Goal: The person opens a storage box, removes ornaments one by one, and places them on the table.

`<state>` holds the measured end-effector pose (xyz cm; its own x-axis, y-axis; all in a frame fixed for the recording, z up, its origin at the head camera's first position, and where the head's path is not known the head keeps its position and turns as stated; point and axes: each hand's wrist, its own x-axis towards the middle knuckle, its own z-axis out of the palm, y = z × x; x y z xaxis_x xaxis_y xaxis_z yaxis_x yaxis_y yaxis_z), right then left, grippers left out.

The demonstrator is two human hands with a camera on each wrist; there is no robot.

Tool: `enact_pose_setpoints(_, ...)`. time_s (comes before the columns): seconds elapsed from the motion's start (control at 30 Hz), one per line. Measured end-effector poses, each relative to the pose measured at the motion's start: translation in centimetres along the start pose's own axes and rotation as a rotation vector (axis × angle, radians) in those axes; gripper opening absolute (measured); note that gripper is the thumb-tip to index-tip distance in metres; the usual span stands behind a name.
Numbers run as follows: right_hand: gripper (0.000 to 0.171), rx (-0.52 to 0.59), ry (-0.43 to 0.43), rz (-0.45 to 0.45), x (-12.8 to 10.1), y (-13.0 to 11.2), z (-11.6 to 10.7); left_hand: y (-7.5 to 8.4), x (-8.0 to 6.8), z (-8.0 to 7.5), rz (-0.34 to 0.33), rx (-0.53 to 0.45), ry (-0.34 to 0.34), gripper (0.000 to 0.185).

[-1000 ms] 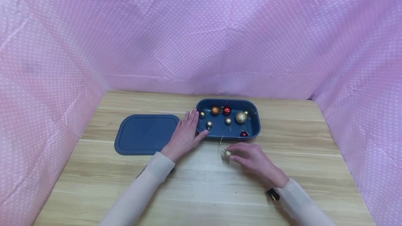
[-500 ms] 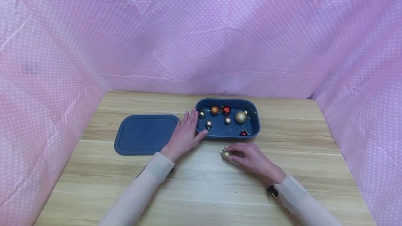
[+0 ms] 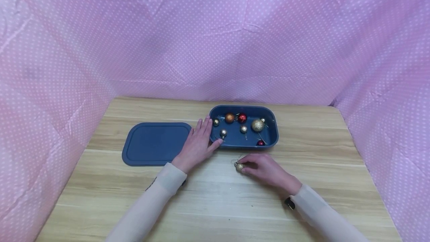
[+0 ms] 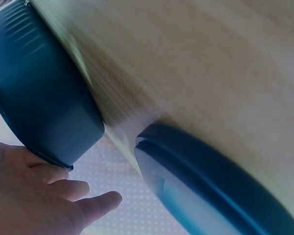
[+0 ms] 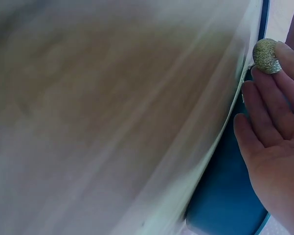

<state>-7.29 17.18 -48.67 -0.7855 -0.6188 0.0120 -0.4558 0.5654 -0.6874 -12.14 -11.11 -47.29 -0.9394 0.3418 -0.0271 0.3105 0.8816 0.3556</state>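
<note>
Between thumb and fingers my right hand [image 3: 267,169] pinches a small gold glitter bauble [image 3: 239,167] with a thin loop, just in front of the blue box [image 3: 276,137]. The right wrist view also shows the glittery bauble [image 5: 266,56] at the fingertips. My left hand [image 3: 196,145] lies with straight fingers against the box's left end, its thumb at the front rim. Inside the box are several baubles, among them an orange one [image 3: 230,118], a red one [image 3: 242,118], a large gold one [image 3: 258,125] and a dark red one [image 3: 260,143].
A flat blue lid [image 3: 156,145] lies on the wooden table [image 3: 201,212] left of the box, partly behind my left hand. Pink dotted cloth [image 3: 215,40] hangs around the table's back and sides.
My right hand has moved slightly left with the gold bauble, whose loop stood up before and now lies lower. The left hand and the box have stayed in place.
</note>
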Motion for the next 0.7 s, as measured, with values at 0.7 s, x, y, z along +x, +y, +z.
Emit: enact_pose_setpoints(0.7, 0.029, -0.035, -0.01, -0.002, 0.04, -0.4, 0.06, 0.03, -0.01, -0.04, -0.007, -0.012, -0.009, 0.091)
